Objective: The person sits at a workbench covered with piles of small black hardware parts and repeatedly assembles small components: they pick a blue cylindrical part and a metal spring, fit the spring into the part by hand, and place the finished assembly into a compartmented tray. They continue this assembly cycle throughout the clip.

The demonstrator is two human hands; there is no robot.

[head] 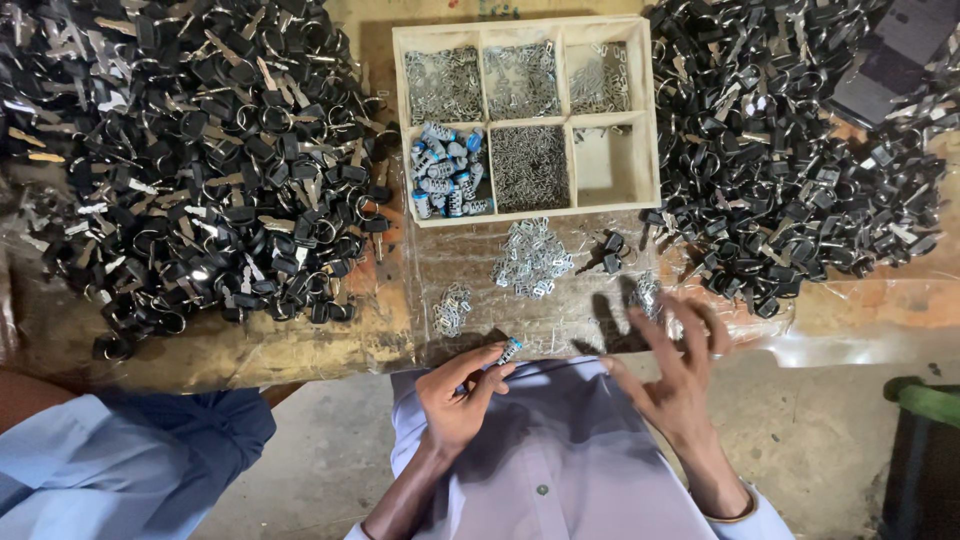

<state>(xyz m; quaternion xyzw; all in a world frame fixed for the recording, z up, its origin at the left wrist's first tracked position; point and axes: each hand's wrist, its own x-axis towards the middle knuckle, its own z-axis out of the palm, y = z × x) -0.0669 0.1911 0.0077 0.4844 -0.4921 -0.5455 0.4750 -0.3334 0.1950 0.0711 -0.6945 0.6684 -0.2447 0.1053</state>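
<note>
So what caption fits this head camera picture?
Left hand pinches a small blue-and-silver piece; right hand spreads open near a wooden tray.

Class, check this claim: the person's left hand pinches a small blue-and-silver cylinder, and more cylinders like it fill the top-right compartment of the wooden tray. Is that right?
Not quite. The left hand does pinch the cylinder, but in the head view the matching cylinders lie in the bottom-left compartment of the wooden tray.
</note>
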